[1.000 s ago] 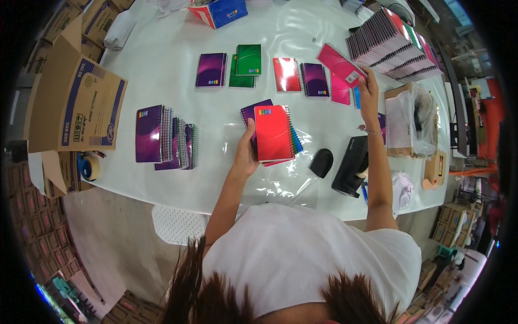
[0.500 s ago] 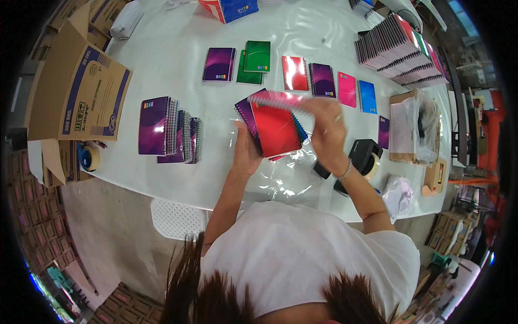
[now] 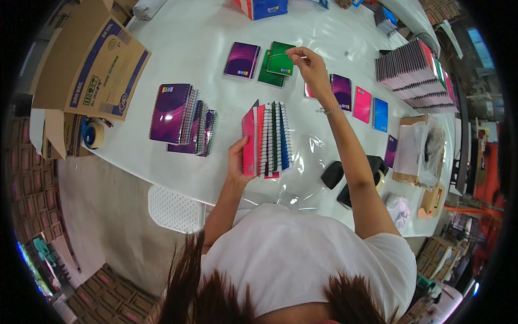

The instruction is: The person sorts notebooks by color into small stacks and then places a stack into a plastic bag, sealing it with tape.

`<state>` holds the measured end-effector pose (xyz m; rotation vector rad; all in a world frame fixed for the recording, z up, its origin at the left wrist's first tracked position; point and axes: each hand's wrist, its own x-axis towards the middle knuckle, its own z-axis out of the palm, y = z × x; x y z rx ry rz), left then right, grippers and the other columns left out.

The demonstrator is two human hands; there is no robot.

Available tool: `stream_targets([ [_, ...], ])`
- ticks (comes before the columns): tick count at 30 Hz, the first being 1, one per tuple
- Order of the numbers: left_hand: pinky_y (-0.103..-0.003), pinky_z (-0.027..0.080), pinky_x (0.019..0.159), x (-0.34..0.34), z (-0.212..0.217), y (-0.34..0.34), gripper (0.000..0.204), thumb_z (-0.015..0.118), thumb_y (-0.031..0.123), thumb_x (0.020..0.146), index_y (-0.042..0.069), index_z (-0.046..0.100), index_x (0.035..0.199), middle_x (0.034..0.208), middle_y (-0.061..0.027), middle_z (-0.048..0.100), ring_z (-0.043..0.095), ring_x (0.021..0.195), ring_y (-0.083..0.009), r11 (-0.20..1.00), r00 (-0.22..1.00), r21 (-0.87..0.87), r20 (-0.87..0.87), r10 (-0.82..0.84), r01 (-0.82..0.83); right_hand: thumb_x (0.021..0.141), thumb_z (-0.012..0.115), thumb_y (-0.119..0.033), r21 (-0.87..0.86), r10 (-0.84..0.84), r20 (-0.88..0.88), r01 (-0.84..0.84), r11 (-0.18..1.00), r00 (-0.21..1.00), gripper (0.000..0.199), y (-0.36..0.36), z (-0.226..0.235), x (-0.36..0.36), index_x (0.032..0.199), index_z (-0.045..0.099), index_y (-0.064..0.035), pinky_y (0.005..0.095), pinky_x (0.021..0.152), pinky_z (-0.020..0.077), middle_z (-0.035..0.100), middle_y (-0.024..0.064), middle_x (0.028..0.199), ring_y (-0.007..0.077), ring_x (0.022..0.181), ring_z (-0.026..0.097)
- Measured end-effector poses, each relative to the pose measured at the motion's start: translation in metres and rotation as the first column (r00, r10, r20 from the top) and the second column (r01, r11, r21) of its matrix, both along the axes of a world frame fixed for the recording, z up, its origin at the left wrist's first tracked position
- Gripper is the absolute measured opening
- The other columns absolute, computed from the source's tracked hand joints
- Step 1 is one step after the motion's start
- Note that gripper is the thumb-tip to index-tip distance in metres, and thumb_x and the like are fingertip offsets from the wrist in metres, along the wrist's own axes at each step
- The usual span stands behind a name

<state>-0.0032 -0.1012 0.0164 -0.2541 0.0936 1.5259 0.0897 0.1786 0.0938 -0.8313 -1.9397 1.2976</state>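
A bundle of spiral notebooks [image 3: 264, 143] stands on edge in my left hand [image 3: 237, 159], which is closed round its left side. A pink cover faces left; wire bindings show across the top, with red, green and blue covers among them. Farther off, my right hand [image 3: 312, 69] has its fingertips pinched at the upper right edge of a green notebook [image 3: 280, 58]. That one overlaps a second green notebook [image 3: 270, 78], both lying flat. To their left is a purple notebook [image 3: 242, 60]. Under the right wrist, a red notebook [image 3: 308, 90] is mostly hidden.
Purple notebooks [image 3: 171, 113] are piled at left beside an open carton [image 3: 102, 75] and a tape roll [image 3: 94, 135]. Purple, pink [image 3: 362, 104] and blue [image 3: 380, 114] notebooks lie right of my arm. Tall notebook stacks [image 3: 413, 75] and a plastic-lined box [image 3: 407, 151] stand at right.
The pink notebook has gone from my right hand onto the bundle's left face. My left hand has turned the bundle on edge. My right hand has reached away to the green notebook.
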Motion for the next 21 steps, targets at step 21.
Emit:
stream_targets([
  [21,-0.066,0.049,0.094,-0.008,-0.005,-0.014,0.086,0.054,0.052,0.098,0.018,0.007,0.161,0.12,-0.026,0.053,0.061,0.105,-0.0512,0.79,0.933,0.613,0.288,-0.216,-0.006,0.082,0.076,-0.011,0.448,-0.11,0.246,-0.013,0.894,0.963,0.048,-0.006,-0.112,-0.118,0.125,0.057,-0.0014,0.0464,0.087,0.0465,0.057,0.0284,0.115,0.038,0.105,0.056],
])
